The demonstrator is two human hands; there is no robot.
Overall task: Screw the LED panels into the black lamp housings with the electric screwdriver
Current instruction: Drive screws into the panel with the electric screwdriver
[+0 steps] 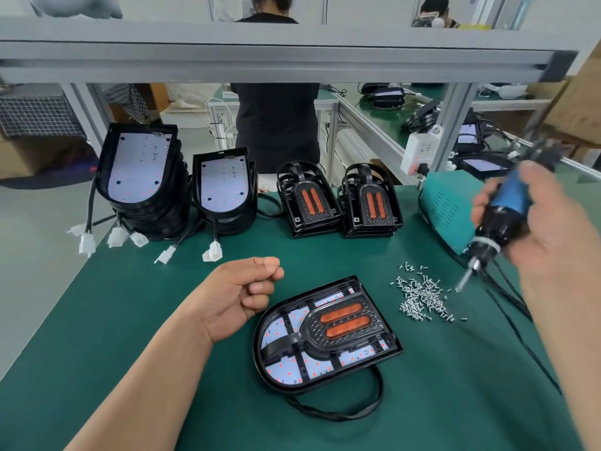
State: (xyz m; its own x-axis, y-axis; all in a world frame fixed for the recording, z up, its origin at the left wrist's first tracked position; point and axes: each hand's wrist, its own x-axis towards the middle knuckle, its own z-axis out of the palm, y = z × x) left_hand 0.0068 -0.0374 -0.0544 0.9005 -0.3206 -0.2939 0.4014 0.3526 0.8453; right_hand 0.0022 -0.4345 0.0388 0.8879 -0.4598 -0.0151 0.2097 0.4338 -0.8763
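Nearest to me lies the cable (341,415), looped on the green mat (136,320) in front of the housing (349,333). The housing lies flat w/ its LED panel (312,366) showing white through the black ribs. Its round end is to the L and its straight end to the R, so the long axis goes across me, a bit up toward the R.

The L hand (247,288) hovers just up-left of the round end, close but not touching. Its fingers are curled in w/ the thumb on the index. I see nothing in it, but a small screw could be hidden there; I cannot tell.

The R hand (533,229) is higher and well apart from the housing, to its upper R. It is wrapped around the blue driver (500,216), which is blurred, bit (461,281) pointing down-left over the edge of the screws (422,297). The screws lie btw the bit and the straight end.

So I judge the next move goes down-left for the R hand, first to a screw, then to a hole, while the L hand, being nearer, can steady the housing.

Farther back stand two stacks w/ panels (143,177) and two stacks of black frames (309,200), and a teal box (445,206) at the R
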